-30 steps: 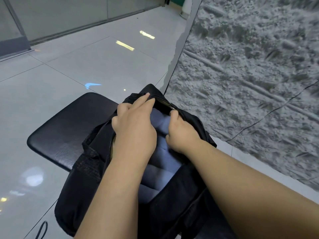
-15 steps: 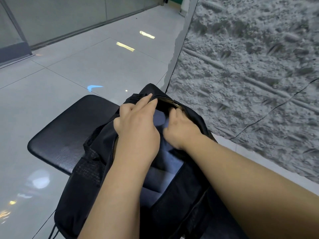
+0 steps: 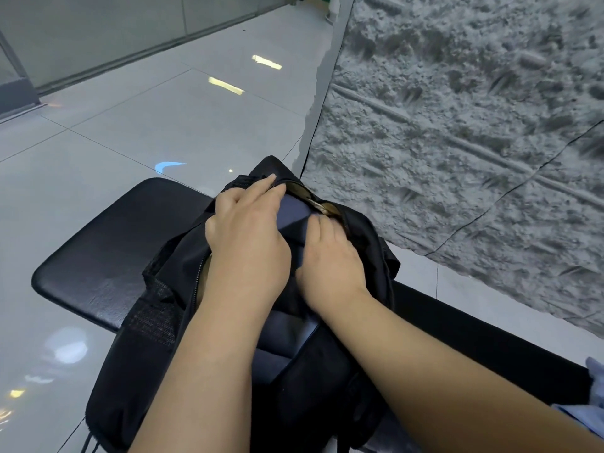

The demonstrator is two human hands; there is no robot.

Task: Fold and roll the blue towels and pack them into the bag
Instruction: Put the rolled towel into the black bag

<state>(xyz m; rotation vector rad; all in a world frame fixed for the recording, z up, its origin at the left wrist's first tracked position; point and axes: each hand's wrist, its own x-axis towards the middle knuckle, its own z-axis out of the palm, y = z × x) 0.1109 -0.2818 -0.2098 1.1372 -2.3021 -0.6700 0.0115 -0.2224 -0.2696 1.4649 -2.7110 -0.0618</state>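
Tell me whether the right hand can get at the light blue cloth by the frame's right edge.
Probably yes: the right hand is in the bag on the towels, but nothing blocks the way to the light blue cloth.

Lobby-like hall — glossy floor tiles (image 3: 137, 132)

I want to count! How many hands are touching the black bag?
2. The left hand presses on the bag's left side; the right hand pushes the blue towels in.

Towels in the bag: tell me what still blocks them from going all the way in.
Nothing visible does. Both hands, left and right, press straight on the blue towels inside the open bag. Its far rim lies just past the fingers; the space deeper in is hidden.
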